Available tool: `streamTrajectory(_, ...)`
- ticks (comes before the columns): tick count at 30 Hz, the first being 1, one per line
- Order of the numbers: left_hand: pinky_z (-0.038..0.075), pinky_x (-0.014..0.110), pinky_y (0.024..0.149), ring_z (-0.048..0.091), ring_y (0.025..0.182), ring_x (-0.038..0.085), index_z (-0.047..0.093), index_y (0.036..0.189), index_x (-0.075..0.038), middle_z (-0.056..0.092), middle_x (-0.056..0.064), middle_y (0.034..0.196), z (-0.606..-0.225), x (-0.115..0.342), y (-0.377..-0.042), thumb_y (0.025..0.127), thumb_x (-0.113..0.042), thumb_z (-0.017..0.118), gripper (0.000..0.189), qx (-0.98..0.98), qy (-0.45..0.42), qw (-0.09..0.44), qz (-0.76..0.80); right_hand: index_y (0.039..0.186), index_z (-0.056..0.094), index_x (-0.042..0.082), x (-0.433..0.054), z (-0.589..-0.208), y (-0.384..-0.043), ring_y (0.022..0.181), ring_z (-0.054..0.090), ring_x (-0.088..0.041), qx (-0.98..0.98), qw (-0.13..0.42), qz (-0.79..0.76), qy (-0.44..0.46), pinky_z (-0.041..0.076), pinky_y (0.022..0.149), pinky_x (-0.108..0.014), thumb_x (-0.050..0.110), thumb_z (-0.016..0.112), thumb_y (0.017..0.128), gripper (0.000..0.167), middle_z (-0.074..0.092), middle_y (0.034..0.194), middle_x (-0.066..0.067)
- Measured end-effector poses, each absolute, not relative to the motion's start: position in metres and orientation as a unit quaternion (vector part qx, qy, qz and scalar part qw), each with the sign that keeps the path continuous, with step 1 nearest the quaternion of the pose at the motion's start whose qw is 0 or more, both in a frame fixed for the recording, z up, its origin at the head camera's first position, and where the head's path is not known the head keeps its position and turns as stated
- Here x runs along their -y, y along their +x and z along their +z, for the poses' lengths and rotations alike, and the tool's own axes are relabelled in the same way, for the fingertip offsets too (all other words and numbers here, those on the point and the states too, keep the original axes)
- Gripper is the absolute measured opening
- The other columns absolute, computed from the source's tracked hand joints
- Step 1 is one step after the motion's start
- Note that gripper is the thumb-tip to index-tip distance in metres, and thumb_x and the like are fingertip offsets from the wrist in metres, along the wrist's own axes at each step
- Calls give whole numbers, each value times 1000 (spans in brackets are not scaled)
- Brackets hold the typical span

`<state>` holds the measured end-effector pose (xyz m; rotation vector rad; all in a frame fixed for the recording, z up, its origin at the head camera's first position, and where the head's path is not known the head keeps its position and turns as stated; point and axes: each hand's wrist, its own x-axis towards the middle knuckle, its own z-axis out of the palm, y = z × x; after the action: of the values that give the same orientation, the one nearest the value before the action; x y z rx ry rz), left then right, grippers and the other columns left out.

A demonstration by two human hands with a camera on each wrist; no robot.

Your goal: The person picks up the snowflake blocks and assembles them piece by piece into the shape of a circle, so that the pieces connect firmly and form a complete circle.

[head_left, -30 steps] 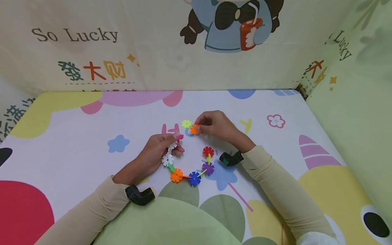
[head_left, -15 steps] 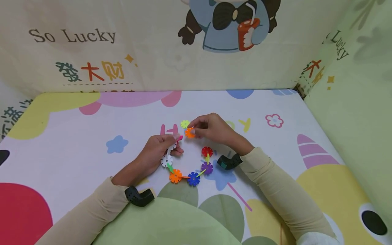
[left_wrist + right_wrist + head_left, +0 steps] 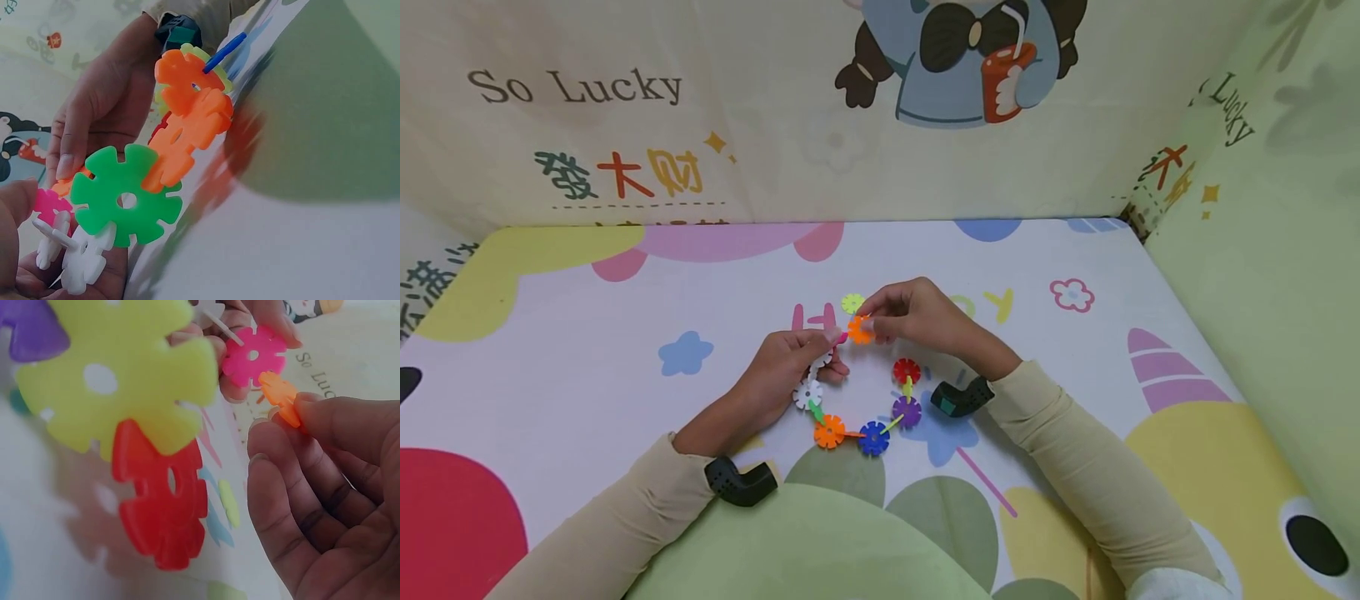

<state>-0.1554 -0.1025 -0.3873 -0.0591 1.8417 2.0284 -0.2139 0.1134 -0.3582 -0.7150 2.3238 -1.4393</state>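
Note:
My left hand [image 3: 778, 367] holds one end of a chain of notched plastic snowflake discs, its thumb near the pink disc [image 3: 253, 356] and white discs [image 3: 84, 259]. From there the chain curves through a green disc [image 3: 125, 194], an orange one [image 3: 830, 432], a blue one [image 3: 874, 438] and a purple one [image 3: 907, 411] to a red disc [image 3: 165, 500] at the other end. Between my right hand's [image 3: 921, 312] thumb and fingers, another orange snowflake disc [image 3: 281, 397] is pinched. Its edge meets the pink disc's edge in the right wrist view.
A loose yellow-green snowflake disc [image 3: 852, 303] lies on the table just beyond the hands. The printed tablecloth [image 3: 587, 367] reaches back to a patterned curtain [image 3: 760, 108]. Black cameras [image 3: 741, 482] are strapped to both wrists.
My right hand has moved left with the orange disc, from beside the yellow-green disc to the pink disc. The left hand keeps its hold on the chain, nearly still.

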Motion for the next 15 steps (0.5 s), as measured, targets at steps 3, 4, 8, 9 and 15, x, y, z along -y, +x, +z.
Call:
streamTrajectory(3, 56, 28, 79, 69, 70, 18, 60, 98, 13, 69, 11, 78, -388, 103, -156, 99, -26, 60, 40, -660, -21, 200, 723, 104, 71, -1, -113, -361, -214, 70, 64, -22, -808, 163, -507, -253, 56, 66, -32, -1, 66, 89, 16, 70, 83, -7)
streamTrajectory(4, 56, 27, 79, 69, 70, 18, 60, 97, 13, 69, 11, 78, -389, 103, -156, 99, -27, 60, 40, -661, -20, 201, 723, 104, 71, -2, -112, -361, -214, 70, 64, -22, -807, 165, -508, -253, 56, 66, -31, -1, 66, 89, 16, 70, 83, -7)
streamTrajectory(8, 56, 28, 80, 69, 70, 18, 60, 99, 13, 69, 12, 78, -390, 103, -156, 98, -27, 60, 40, -662, -22, 201, 722, 105, 72, -1, -110, -365, -214, 71, 65, -22, -801, 166, -516, -255, 56, 67, -32, 0, 65, 90, 17, 70, 84, -7)
streamTrajectory(9, 56, 28, 80, 69, 71, 18, 61, 102, 13, 68, 12, 78, -390, 103, -156, 99, -26, 60, 39, -664, -22, 201, 720, 106, 72, -1, -110, -366, -213, 71, 65, -23, -800, 167, -517, -254, 56, 67, -32, 0, 65, 90, 17, 70, 84, -7)
streamTrajectory(15, 55, 27, 81, 69, 72, 19, 66, 109, 9, 68, 12, 79, -388, 103, -155, 97, -26, 62, 37, -683, -17, 194, 704, 111, 73, 2, -109, -364, -212, 75, 65, -21, -807, 174, -509, -242, 56, 71, -31, 2, 62, 92, 22, 71, 91, -6)
